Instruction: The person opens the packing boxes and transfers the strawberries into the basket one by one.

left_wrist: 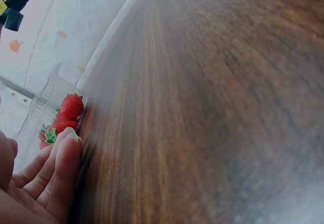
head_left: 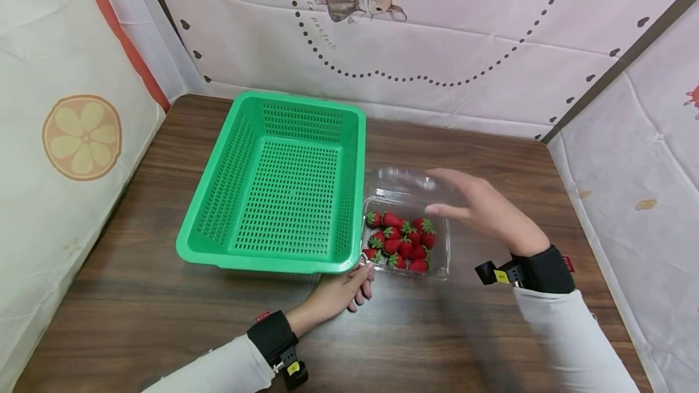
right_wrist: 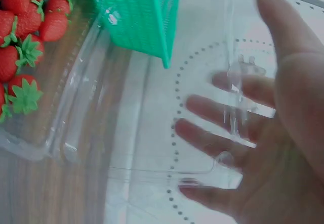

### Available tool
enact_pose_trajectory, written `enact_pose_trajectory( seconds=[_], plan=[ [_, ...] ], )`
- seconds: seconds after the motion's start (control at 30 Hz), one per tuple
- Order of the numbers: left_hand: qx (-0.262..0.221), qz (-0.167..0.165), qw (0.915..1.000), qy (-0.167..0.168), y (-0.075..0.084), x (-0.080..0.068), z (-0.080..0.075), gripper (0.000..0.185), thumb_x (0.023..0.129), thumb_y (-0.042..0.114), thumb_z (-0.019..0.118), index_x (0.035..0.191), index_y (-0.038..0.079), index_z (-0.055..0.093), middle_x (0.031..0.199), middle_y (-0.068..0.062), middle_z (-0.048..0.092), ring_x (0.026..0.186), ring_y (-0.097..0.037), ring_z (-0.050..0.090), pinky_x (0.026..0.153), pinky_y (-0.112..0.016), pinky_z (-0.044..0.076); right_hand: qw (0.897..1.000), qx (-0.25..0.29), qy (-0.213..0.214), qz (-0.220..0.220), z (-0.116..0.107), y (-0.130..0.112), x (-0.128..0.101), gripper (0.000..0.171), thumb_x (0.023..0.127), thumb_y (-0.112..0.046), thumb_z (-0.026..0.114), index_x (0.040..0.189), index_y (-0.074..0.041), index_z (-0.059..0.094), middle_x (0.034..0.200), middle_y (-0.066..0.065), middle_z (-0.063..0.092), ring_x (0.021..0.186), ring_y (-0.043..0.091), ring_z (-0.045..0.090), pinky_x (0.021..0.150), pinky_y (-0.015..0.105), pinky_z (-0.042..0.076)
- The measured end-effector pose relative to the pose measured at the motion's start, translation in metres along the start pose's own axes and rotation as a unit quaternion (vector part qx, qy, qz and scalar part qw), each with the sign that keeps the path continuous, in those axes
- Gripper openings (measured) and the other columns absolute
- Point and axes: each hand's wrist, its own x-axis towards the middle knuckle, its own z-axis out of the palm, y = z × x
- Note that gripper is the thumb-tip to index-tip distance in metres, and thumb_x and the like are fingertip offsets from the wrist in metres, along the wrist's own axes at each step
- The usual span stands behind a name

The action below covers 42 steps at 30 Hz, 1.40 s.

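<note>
The clear plastic clamshell box [head_left: 406,232] stands open-lidded, right hand [head_left: 480,208] spread against the lid at twelve o'clock, left hand [head_left: 344,293] loosely steadying its corner, red strawberries [head_left: 401,241] all inside, green slotted plastic basket [head_left: 284,181] unfilled.

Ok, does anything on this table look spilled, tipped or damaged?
Nothing stands out. The strawberries all sit inside the clear clamshell box, its lid open under the right hand. The green basket sits flat, with the left hand touching its corner.
</note>
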Motion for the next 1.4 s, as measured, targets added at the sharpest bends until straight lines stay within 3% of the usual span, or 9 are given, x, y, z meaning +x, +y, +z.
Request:
enact_pose_trajectory(
  seconds=[0.23,0.43,0.57,0.63,0.7,0.83,1.0,1.4],
  plan=[
    [-0.012,0.002,0.9999,0.001,0.0,0.0,0.0,0.047,0.101,0.047,0.04,0.098,0.005,0.062,0.08,-0.006,0.064,0.061,-0.012,0.057,0.052,-0.03,0.054,0.993,-0.025,0.115,0.011,-0.005,0.008,0.002,0.071,0.091,-0.039,0.064,0.152,-0.019,0.033,0.156,0.01,0.033,0.145,0.032,0.028,0.113,0.056,0.027],
    [-0.009,-0.003,1.0,-0.001,0.001,0.0,0.0,0.048,0.1,0.049,0.04,0.098,0.005,0.062,0.08,-0.006,0.064,0.061,-0.012,0.057,0.053,-0.031,0.054,0.989,-0.041,0.144,0.007,0.009,0.033,0.015,0.067,0.091,-0.03,0.066,0.15,-0.014,0.038,0.161,0.011,0.024,0.151,0.03,0.011,0.113,0.064,0.02],
    [-0.001,-0.006,1.0,0.004,0.0,0.0,0.0,0.049,0.1,0.051,0.039,0.099,0.007,0.062,0.08,-0.004,0.064,0.062,-0.013,0.057,0.054,-0.031,0.054,0.988,-0.089,0.12,0.024,0.026,0.054,0.03,0.068,0.092,-0.03,0.065,0.151,-0.013,0.035,0.163,0.015,0.011,0.15,0.039,0.003,0.11,0.071,0.013],
    [0.0,-0.007,1.0,0.005,-0.001,0.0,0.001,0.05,0.1,0.052,0.039,0.1,0.008,0.063,0.08,-0.004,0.063,0.062,-0.013,0.057,0.054,-0.031,0.054,0.99,-0.104,0.083,0.048,0.037,0.065,0.035,0.069,0.094,-0.033,0.062,0.153,-0.014,0.031,0.163,0.017,0.006,0.149,0.043,0.002,0.109,0.072,0.011],
    [0.002,-0.007,1.0,0.005,-0.002,0.001,0.002,0.049,0.1,0.052,0.039,0.101,0.009,0.063,0.079,-0.003,0.063,0.062,-0.013,0.058,0.054,-0.031,0.054,0.993,-0.087,0.039,0.073,0.05,0.076,0.036,0.07,0.096,-0.038,0.057,0.155,-0.014,0.026,0.163,0.018,0.005,0.148,0.044,0.002,0.11,0.071,0.011],
    [0.006,-0.005,0.9999,0.008,-0.003,0.001,0.002,0.05,0.099,0.052,0.039,0.099,0.009,0.063,0.079,-0.002,0.063,0.062,-0.013,0.058,0.053,-0.031,0.054,0.993,-0.001,-0.028,0.113,0.07,0.089,0.031,0.069,0.101,-0.047,0.042,0.156,-0.014,0.017,0.164,0.016,0.006,0.148,0.043,0.008,0.113,0.066,0.013],
    [0.006,0.004,1.0,0.007,-0.005,0.002,0.001,0.049,0.1,0.051,0.039,0.102,0.008,0.064,0.078,-0.002,0.065,0.061,-0.013,0.059,0.054,-0.03,0.054,0.99,0.062,-0.024,0.125,0.08,0.092,0.027,0.067,0.101,-0.051,0.034,0.156,-0.017,0.018,0.164,0.011,0.006,0.148,0.04,0.016,0.114,0.062,0.017],
    [0.009,0.021,0.9997,-0.009,-0.003,0.0,0.002,0.049,0.102,0.048,0.036,0.106,0.01,0.066,0.077,-0.006,0.069,0.06,-0.017,0.063,0.056,-0.028,0.053,0.993,0.06,-0.032,0.099,0.078,0.09,0.036,0.071,0.1,-0.051,0.038,0.157,-0.02,0.011,0.165,0.01,0.004,0.149,0.038,0.014,0.115,0.061,0.017]
  ],
)
